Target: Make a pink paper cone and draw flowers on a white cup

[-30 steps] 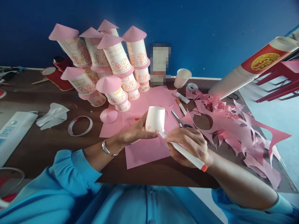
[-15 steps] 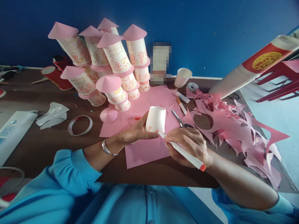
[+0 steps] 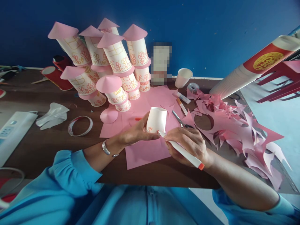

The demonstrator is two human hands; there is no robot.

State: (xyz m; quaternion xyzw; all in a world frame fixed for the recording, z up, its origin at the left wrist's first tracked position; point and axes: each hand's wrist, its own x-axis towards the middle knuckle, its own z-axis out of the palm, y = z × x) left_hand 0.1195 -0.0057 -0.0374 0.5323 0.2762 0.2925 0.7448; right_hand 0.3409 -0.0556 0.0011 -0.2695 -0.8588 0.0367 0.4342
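Observation:
A white paper cup with small red drawings near its lower edge is held in my left hand, the thumb along its base. My right hand grips a white marker with an orange-red end, and its tip touches the cup low on the side. Under both hands lie pink paper sheets. Scissors rest just beyond my right hand. Behind my left hand stand several cup towers with pink cone roofs and red and yellow flower drawings.
Pink paper scraps pile up at the right, below a long stack of cups. Another white cup and a tape roll are at the back. A larger ring, crumpled paper and a power strip lie left.
My right hand and the marker have shifted slightly left along the cup's lower edge. Some pink scraps at the right edge have moved. My left hand and the cup are nearly unchanged.

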